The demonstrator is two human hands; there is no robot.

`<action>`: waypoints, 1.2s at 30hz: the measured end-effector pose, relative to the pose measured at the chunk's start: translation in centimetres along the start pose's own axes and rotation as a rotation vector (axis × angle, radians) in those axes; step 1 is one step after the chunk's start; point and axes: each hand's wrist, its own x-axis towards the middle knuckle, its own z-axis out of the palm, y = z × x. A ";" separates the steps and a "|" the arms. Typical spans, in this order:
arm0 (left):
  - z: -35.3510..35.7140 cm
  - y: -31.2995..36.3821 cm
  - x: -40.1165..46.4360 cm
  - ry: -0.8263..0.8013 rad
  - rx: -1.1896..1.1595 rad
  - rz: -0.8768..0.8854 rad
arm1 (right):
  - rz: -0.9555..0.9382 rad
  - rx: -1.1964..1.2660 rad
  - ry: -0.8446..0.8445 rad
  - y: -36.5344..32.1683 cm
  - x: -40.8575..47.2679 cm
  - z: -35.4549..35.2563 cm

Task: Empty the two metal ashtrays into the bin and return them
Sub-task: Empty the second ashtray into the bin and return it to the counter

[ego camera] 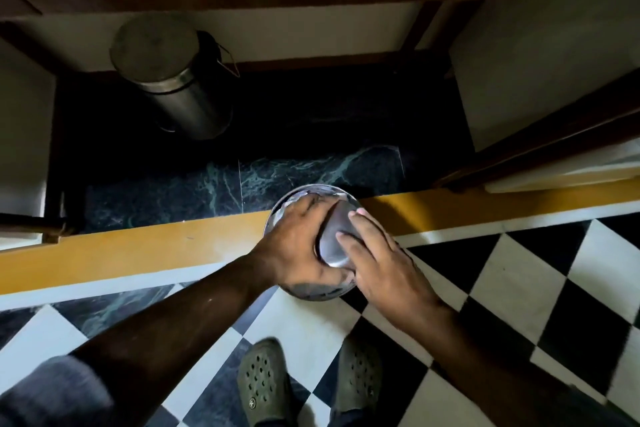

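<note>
While held, ashtrays (334, 246) above threshold (138, 246).

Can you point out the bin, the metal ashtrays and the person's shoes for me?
bin (180, 94), head view, on its steel side.
metal ashtrays (334, 239), head view, on the shiny surface between both hands.
shoes (261, 381), head view, on the left shoe's top.

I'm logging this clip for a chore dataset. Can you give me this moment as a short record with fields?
held: metal ashtrays, seemingly stacked
left hand: gripping them from above
right hand: fingers on the upper piece
bin: steel pedal bin, lid shut, ahead to the left on dark marble floor
person: standing behind the yellow threshold, green clogs on checkered tiles
emptying: not yet done
</note>
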 end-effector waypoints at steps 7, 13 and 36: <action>-2.6 3.1 -3.1 0.104 -0.827 -0.594 | 0.644 0.506 0.129 -1.4 0.1 -2.7; -5.7 6.8 -8.0 0.154 -0.928 -0.743 | 0.894 0.647 -0.001 -4.5 -1.8 -5.9; -28.8 31.2 -18.4 0.362 -0.962 -0.558 | 0.886 0.809 0.273 -19.4 -4.6 -38.6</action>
